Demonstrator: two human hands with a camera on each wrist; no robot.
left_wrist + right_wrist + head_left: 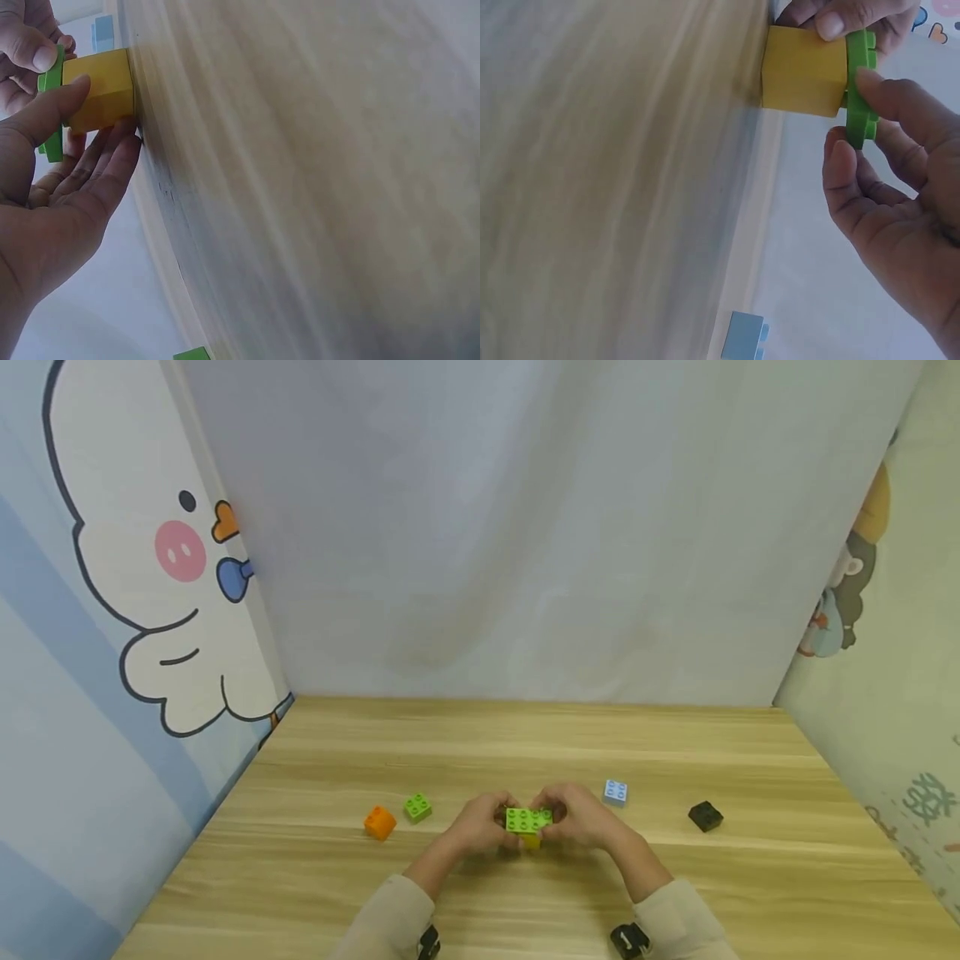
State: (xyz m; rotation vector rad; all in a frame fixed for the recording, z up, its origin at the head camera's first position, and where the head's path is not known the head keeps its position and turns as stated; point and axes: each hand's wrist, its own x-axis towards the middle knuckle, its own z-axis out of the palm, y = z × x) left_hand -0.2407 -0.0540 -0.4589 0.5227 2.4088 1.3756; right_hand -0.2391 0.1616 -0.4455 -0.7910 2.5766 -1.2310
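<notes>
Both hands meeting near the front middle of the wooden table (675,743). Left hand (480,824) and right hand (581,817) pinching a flat green plate (528,819) from either side, pressed onto a yellow block (804,70) standing on the tabletop. Off to the left: an orange brick (379,822) and a small green brick (417,807) just beside it. To the right: a light blue brick (616,792) near the right hand, and a black brick (705,816) further toward the right edge.
</notes>
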